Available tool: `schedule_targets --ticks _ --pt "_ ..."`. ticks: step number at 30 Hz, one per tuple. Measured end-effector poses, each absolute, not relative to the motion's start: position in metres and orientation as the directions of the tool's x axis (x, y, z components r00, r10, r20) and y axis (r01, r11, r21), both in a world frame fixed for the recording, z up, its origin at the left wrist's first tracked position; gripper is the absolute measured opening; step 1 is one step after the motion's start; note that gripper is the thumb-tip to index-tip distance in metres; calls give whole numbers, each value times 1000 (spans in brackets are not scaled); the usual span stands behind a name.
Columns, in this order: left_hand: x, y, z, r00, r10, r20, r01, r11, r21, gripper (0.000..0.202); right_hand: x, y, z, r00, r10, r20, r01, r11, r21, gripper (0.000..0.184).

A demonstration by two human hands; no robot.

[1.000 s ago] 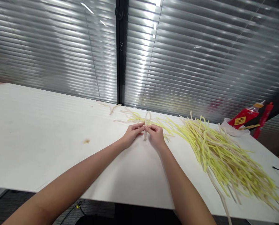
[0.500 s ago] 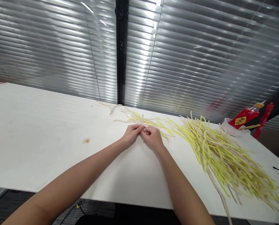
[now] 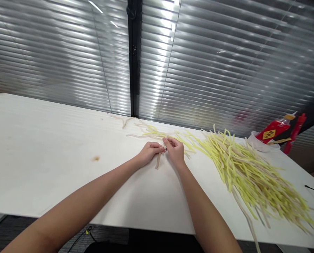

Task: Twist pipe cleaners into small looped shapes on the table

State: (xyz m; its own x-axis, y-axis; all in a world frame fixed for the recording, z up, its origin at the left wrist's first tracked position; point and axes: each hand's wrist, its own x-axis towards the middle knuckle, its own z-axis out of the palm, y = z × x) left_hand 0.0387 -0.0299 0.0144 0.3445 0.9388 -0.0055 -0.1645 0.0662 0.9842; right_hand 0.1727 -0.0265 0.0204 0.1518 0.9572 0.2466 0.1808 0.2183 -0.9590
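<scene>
1. Left hand [image 3: 148, 153] and right hand [image 3: 175, 151] sit together at mid-table with fingertips meeting. Both pinch the same beige strand [image 3: 158, 161].
2. The strand's top end is in the pinch. The rest hangs down and slightly left, and its lower tip is at or just above the table [image 3: 40, 147]; cannot tell if it touches.
3. A small scatter of strands [image 3: 153, 132], yellow and beige, lies just behind the hands toward the blinds [image 3: 225, 70].
4. The big pile of strands [image 3: 251, 172] lies right of the right hand, near it but apart. It fans toward the near-right, and a few ends overhang the near table edge.
5. The near edge runs under both forearms. The far edge butts the blinds.
6. Left of the hands is a wide stretch of white surface, with a small brown spot [image 3: 95, 159] well apart from the left hand.
7. Far right corner: a clear cup [image 3: 259, 144], with a red bottle [image 3: 274, 131] just behind it.
8. A black cable [image 3: 313, 189] lies at the right edge.
</scene>
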Motion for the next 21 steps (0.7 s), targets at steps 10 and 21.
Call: schedule_targets --ticks 10,21 --pt "37 -28 12 362 932 31 -107 9 994 18 173 -20 15 151 974 171 -117 190 -975 27" --pt "38 -30 14 362 931 41 -84 -12 996 15 170 -22 17 106 973 207 -93 217 -972 27"
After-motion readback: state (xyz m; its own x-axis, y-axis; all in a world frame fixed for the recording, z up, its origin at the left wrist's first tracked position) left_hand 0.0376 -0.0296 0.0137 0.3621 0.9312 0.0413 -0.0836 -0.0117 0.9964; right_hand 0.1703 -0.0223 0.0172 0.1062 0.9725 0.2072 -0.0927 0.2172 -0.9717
